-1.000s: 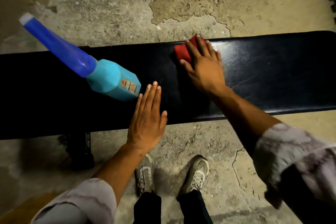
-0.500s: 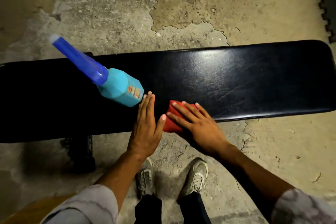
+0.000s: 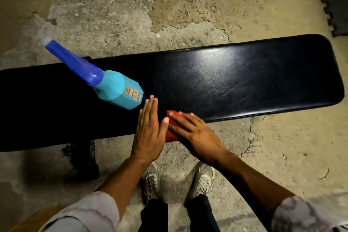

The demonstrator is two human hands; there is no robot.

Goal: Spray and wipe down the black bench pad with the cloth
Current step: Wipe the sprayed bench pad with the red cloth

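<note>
Two hands down on the black bench pad (image 3: 244, 81), right hand (image 3: 195, 135) flat with spread fingers pressing the red cloth (image 3: 172, 133) at the near edge, left hand (image 3: 148, 133) flat beside it, holding nothing, spray bottle (image 3: 114, 88) standing just beyond its fingertips.

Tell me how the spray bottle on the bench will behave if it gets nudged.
The spray bottle stands upright on the bench pad with a tall nozzle, so it probably tips rather than slides. The pad looks glossy, so it may also skid. Its faceted body likely limits rolling.

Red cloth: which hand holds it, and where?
The right hand presses flat on top of the red cloth, at the bench pad's near edge; nothing is gripped.
</note>
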